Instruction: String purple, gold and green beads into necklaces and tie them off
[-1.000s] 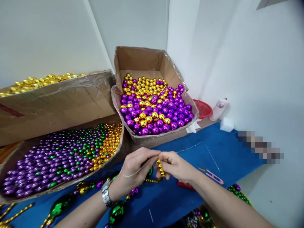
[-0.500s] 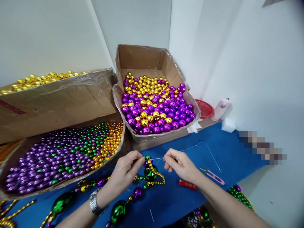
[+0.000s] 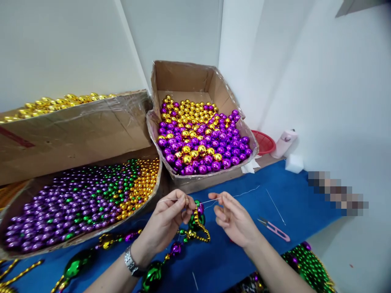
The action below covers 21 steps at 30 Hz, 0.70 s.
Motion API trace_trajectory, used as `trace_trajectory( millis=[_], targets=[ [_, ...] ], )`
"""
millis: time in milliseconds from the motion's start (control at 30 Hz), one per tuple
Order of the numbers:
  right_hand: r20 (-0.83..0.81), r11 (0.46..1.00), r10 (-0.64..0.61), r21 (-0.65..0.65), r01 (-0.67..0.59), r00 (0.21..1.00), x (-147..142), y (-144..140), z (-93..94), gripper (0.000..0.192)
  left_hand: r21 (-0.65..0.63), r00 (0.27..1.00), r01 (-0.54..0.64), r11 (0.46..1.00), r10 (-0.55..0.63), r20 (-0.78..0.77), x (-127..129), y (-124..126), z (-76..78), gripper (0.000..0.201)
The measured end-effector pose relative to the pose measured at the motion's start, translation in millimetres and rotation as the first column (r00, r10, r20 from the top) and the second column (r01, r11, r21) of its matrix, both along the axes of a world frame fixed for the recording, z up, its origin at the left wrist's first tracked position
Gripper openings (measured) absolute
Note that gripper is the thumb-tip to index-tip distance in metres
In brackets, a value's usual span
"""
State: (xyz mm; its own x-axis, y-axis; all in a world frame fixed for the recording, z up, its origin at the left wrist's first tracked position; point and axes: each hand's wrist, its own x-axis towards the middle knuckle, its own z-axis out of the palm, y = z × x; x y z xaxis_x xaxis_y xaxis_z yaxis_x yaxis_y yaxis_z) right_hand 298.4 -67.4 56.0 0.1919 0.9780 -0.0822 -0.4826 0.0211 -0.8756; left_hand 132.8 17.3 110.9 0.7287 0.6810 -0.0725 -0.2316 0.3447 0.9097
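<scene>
A thin white thread (image 3: 210, 201) runs between my hands above the blue cloth. My left hand (image 3: 171, 224), with a watch on the wrist, pinches it, and a thin end sticks out leftward past the thumb. My right hand (image 3: 235, 221) pinches the thread between thumb and forefinger, the other fingers loosely curled; more thread trails behind it to the right. Below and behind the left hand lies a strand of beads: a gold bead chain (image 3: 203, 234), a purple ball (image 3: 176, 248) and a large green bead (image 3: 152, 276). Part of the strand is hidden by that hand.
Pink-handled snips (image 3: 276, 230) and a thin needle-like rod (image 3: 275, 206) lie on the blue cloth (image 3: 214, 264) at right. Behind stand a carton (image 3: 195, 185) of purple and gold balls and a box (image 3: 157, 175) of smaller beads. A red basket (image 3: 264, 142) sits farther back.
My left hand has shifted slightly right and turned, its fingers bunching on the thread. My right hand's fingers have loosened from a tighter curl. The red packet is now almost wholly hidden behind it.
</scene>
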Motion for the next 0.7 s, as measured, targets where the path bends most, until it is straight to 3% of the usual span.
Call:
trace_trajectory(
  millis=[133, 200, 400, 500, 600, 700],
  targets=[
    [-0.312, 0.988, 0.091, 0.146, -0.047, 0.946, -4, 6, 25.2, 0.022, 0.048, 0.998, 0.052, 0.998, -0.050, -0.047, 5, -2, 4.0, 0.017],
    [-0.369, 0.972, 0.152, 0.223, -0.072, 0.917, -5, 11, 38.7, 0.019, 0.095, 0.997, 0.075, 0.993, -0.072, -0.040, 5, -3, 12.0, 0.017],
    [-0.123, 0.928, 0.236, 0.321, -0.186, 0.964, -4, 11, 100.0, 0.020, 0.370, 0.998, 0.068, 0.927, -0.058, -0.036, -12, -11, 63.7, 0.014],
    [-0.001, 0.894, 0.250, 0.385, -0.231, 0.968, -6, 8, 125.1, 0.021, 0.416, 0.999, 0.034, 0.909, -0.037, -0.002, -25, -16, 85.9, 0.013],
    [0.086, 0.903, 0.220, 0.358, -0.237, 0.972, -12, 5, 115.7, 0.022, 0.402, 0.999, 0.014, 0.915, -0.001, -0.033, -39, -17, 78.6, 0.015],
    [0.076, 0.947, 0.223, 0.221, -0.234, 0.972, -21, 2, 74.8, 0.024, 0.334, 0.988, 0.055, 0.941, -0.004, -0.151, -49, -17, 44.5, 0.020]
  ],
)
